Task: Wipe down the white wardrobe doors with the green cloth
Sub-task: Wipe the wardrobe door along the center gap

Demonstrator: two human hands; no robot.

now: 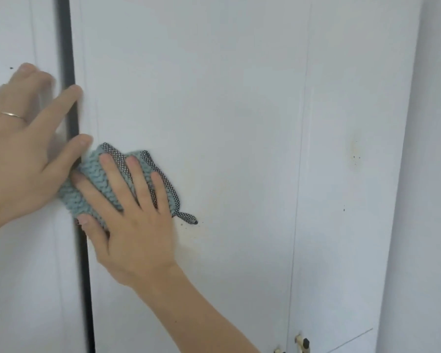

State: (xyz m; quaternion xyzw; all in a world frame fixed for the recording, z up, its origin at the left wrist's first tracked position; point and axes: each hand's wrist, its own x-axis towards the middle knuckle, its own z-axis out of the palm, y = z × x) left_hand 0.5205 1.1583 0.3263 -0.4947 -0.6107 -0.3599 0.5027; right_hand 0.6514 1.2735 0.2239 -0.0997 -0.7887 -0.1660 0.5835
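We press the green cloth (117, 182) flat against the white wardrobe door (214, 98) at the centre left of the frame, close beside the dark gap (71, 98) that runs down between this door and the next one on the left. Our right hand (127, 215) lies over the cloth with its fingers straight and spread, the palm pushing the fabric onto the panel rather than gripping it. Our left hand (23, 138), wearing a ring (12, 115), rests open at the left edge of the frame, its fingers reaching across the gap and its thumb touching the cloth's upper left corner.

The cloth looks knitted, soft and light, with a checked trim and a small hanging loop (189, 217) trailing at its lower right. We judge it will bunch or slide under the palm if pressure is uneven, so a wide flat hand over its middle suits it best; the loop is no place to hold it for wiping.

Specks sit just below the loop, and a yellowish stain (355, 155) with dark dots marks the panel at the centre right, well apart from the cloth. Handles (302, 343) show at the bottom edge.
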